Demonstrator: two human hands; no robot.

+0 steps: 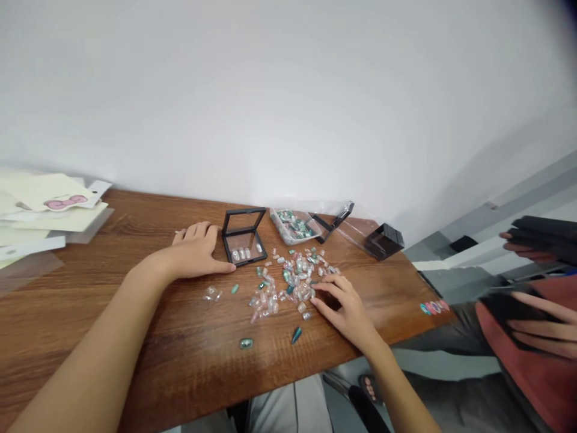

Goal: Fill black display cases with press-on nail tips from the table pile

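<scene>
My left hand (195,252) lies on the wooden table with its fingers stretched out, its thumb tip by the front left corner of an opened black case (244,254). Several pale press-on nails (241,254) sit in a row inside that case, with its clear lid standing up. At the right edge of a loose pile of press-on nails (270,294), clear, pink and green, is my right hand (340,304). Its thumb and forefinger touch the pile with a small gap between them. A dark green nail (296,335) and a lighter green one (246,343) lie apart near the front.
Behind the pile stands a clear plastic tub (288,231) of more nails. Another opened black case (332,225) and a stack of black cases (384,241) are to its right. Cards in clear sleeves (54,207) lie at the left. Another person's hand (547,319) holds something black.
</scene>
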